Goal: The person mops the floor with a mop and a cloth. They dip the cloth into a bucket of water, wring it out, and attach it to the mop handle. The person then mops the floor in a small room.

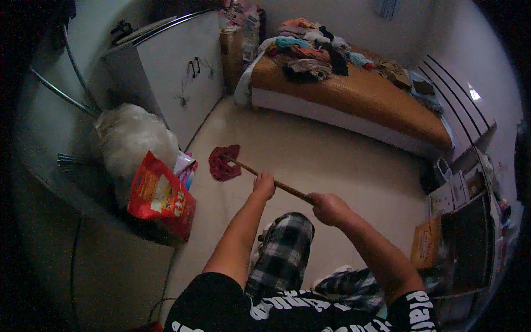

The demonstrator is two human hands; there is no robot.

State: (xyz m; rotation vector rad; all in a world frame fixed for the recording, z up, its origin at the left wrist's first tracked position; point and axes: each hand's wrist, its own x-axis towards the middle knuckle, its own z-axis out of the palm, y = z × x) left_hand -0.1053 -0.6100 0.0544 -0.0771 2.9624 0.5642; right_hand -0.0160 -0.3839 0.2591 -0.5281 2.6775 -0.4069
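Observation:
A mop's wooden handle (290, 190) slants across the view in front of me, gripped by both hands. My left hand (264, 185) is closed around it nearer the mop head. Farther up the handle, my right hand (329, 207) holds it close to its upper end. The dark red cloth mop head (224, 163) lies on the pale tiled floor (332, 166), ahead and to the left of my hands.
At left, a red printed bag (161, 199) stands before a large whitish plastic bag (135, 137), near a white cabinet (178, 74). A bed (352, 93) with piled clothes (309, 50) spans the far side. Boxes (426, 245) and a dark shelf unit (466, 245) stand at right.

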